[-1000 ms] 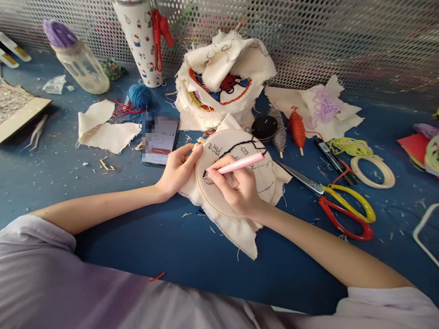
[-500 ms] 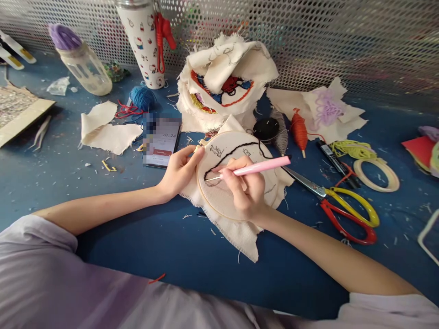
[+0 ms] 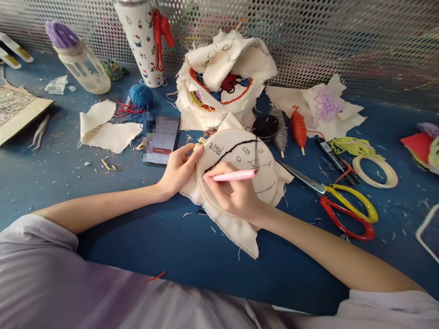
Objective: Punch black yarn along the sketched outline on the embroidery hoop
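Observation:
My left hand (image 3: 178, 172) grips the left edge of a round wooden embroidery hoop (image 3: 200, 185) beside its screw. White cloth (image 3: 267, 176) is stretched in the hoop, with pencil drawings and a curved line of black yarn (image 3: 228, 150) across the upper left. In my right hand (image 3: 238, 196) is a pink punch needle (image 3: 236, 175), lying nearly level above the cloth. Its metal tip is hidden by my fingers, near the left end of the black line. A strand of black yarn runs from the pen's back end up toward a black yarn ball (image 3: 265, 126).
Right of the hoop lie scissors (image 3: 322, 189) with red and yellow handles, a marker (image 3: 332, 157) and a tape roll (image 3: 375, 172). A phone (image 3: 161, 141) sits on the left. Behind stand a tumbler (image 3: 144, 50), a bottle (image 3: 82, 66) and stacked embroidered cloths (image 3: 222, 114) before a perforated metal panel (image 3: 308, 41).
My right hand has shifted left and the punch needle's back end has swung left and down. Its tip, visible before, is now covered. My left hand stays on the hoop.

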Available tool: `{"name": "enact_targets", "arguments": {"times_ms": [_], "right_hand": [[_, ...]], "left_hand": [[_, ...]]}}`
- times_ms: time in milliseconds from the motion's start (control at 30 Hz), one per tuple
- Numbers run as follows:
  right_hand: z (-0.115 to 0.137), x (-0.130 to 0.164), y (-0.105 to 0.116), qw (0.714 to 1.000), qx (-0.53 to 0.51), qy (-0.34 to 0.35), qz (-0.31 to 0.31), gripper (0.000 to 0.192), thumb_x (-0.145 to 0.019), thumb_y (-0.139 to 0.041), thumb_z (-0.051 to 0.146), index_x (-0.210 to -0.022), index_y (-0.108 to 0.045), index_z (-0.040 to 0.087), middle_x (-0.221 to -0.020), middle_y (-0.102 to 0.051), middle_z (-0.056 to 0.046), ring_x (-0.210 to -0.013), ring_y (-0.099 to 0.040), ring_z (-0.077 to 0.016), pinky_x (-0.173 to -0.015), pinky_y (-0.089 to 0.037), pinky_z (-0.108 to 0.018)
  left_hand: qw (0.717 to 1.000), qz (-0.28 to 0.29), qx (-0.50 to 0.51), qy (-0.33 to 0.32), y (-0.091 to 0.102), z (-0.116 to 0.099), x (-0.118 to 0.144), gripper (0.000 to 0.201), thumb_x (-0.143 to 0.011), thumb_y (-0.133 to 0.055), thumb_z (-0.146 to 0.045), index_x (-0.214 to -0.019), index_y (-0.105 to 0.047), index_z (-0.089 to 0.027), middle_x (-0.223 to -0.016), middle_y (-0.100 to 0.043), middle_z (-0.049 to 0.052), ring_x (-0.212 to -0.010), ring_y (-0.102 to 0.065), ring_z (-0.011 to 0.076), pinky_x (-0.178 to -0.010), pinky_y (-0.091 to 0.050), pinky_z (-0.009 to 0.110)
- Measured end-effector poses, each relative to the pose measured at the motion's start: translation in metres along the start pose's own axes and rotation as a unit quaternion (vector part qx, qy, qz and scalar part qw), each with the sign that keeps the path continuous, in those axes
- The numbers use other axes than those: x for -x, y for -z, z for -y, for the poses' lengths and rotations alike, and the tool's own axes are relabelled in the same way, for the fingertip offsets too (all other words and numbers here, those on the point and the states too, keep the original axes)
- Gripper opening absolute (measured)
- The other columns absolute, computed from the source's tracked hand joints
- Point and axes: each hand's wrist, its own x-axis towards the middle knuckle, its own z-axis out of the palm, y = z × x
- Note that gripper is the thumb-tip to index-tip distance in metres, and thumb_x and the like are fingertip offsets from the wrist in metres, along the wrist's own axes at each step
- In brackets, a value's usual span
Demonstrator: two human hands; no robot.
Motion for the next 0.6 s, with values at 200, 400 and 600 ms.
{"name": "enact_targets", "arguments": {"times_ms": [200, 400, 600], "right_hand": [[0.003, 0.001, 0.003, 0.996, 0.067, 0.025, 0.056, 0.009, -0.091, -0.054, 0.012, -0.091, -0.055, 0.021, -0.082, -0.066, -0.003, -0.079, -0.059, -0.0165, -0.075, -0.048, -0.034], [0.006, 0.009, 0.011, 0.995, -0.065, -0.071, 0.006, 0.009, -0.094, -0.050, 0.018, -0.100, -0.054, 0.023, -0.091, -0.063, -0.003, -0.084, -0.062, -0.0156, -0.075, -0.051, -0.033], [0.001, 0.013, 0.011, 0.981, -0.149, -0.115, -0.047, 0.004, -0.094, -0.050, 0.023, -0.091, -0.053, 0.023, -0.077, -0.055, 0.001, -0.077, -0.059, -0.0149, -0.074, -0.048, -0.035]], "left_hand": [[1.000, -0.001, -0.010, 0.000, 0.000, 0.000, 0.000, 0.033, -0.092, -0.054, -0.042, -0.073, -0.059, -0.016, -0.067, -0.048, -0.001, -0.061, -0.039, 0.0088, -0.052, -0.034, 0.020], [1.000, -0.003, -0.006, 0.004, 0.000, 0.000, 0.001, 0.035, -0.092, -0.054, -0.044, -0.071, -0.056, -0.016, -0.065, -0.044, -0.002, -0.059, -0.036, 0.0092, -0.049, -0.030, 0.020], [1.000, 0.001, -0.002, 0.002, 0.000, -0.001, 0.001, 0.034, -0.092, -0.054, -0.044, -0.072, -0.058, -0.016, -0.066, -0.047, -0.002, -0.059, -0.038, 0.0089, -0.052, -0.034, 0.020]]}}
